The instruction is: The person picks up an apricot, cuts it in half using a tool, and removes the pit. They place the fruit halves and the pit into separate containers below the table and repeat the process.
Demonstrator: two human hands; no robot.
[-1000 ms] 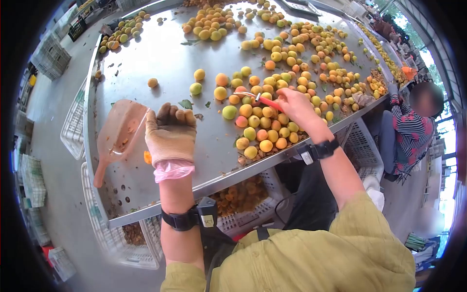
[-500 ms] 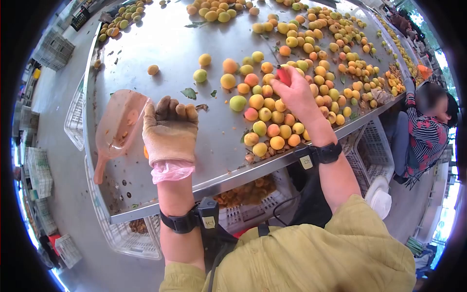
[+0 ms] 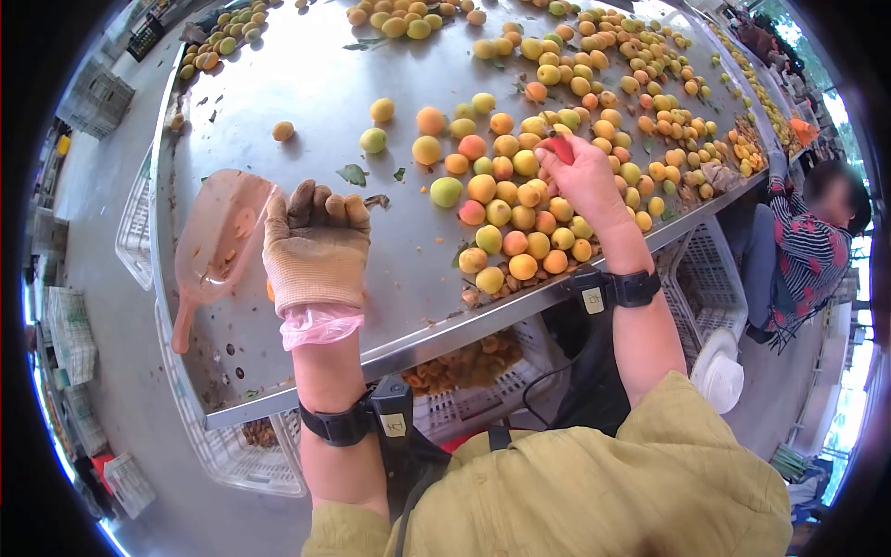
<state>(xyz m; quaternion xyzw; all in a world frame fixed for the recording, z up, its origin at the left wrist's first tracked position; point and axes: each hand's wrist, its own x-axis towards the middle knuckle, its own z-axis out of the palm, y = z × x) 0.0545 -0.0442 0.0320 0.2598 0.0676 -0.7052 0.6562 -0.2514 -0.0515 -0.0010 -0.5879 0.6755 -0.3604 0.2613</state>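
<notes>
My left hand (image 3: 317, 243) wears a beige work glove with dirty brown fingers, over a pink plastic cuff (image 3: 320, 325). It is palm up above the table, fingers loosely curled, with no object visible in the palm. Part of an orange thing (image 3: 270, 290) shows beside the glove's left edge, mostly hidden. My bare right hand (image 3: 589, 178) is closed on a small red tool (image 3: 561, 147) with a dark tip; its full shape is hidden. Around and below that hand lie many yellow, orange and green apricots (image 3: 507, 191) on the metal table (image 3: 390, 278).
A pinkish scoop (image 3: 218, 241) lies left of my gloved hand. White plastic crates (image 3: 246, 455) stand under the table edge, and one crate (image 3: 483, 395) holds orange fruit pieces. A person (image 3: 807, 232) sits at the right by the table. A green leaf (image 3: 352, 174) lies mid-table.
My right hand has moved slightly right with the red tool, and its tip has turned. The view has shifted a little; my left hand keeps its pose.
</notes>
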